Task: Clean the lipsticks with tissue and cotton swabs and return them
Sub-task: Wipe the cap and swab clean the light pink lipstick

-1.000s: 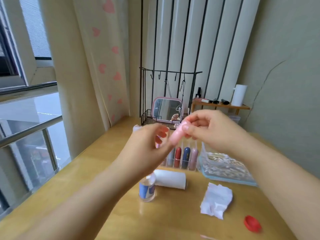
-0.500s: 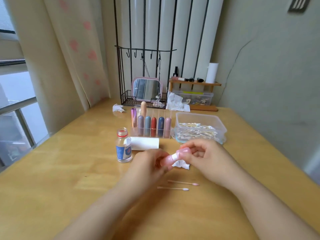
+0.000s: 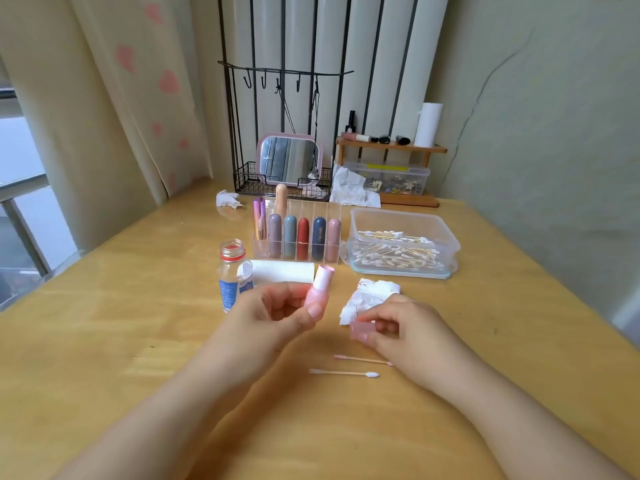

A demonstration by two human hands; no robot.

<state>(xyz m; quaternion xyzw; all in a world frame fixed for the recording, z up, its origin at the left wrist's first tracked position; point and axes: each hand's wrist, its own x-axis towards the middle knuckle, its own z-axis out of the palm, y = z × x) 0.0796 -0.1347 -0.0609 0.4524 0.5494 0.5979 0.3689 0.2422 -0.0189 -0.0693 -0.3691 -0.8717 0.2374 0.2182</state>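
Observation:
My left hand [image 3: 280, 311] holds an uncapped pink lipstick [image 3: 320, 285] upright by its base above the wooden table. My right hand [image 3: 398, 327] pinches the lipstick's pink cap [image 3: 362, 330] low over the table, just right of the lipstick. A crumpled white tissue [image 3: 370, 297] lies beyond the right hand. Two cotton swabs [image 3: 346, 367] lie on the table in front of both hands. A clear organizer [image 3: 329, 216] farther back holds several capped lipsticks in different colours. To its right stands a clear plastic box of cotton swabs [image 3: 401, 252].
An open small bottle [image 3: 233, 275] with a blue label stands left of my left hand. A white tissue roll [image 3: 282, 271] lies behind it. At the back are a wire rack with a mirror [image 3: 289, 161], crumpled tissues and a wooden shelf [image 3: 391, 147].
The hands came down from in front of the organizer to near the table. The cap came off: my right hand drew it away to the right while my left hand kept the lipstick.

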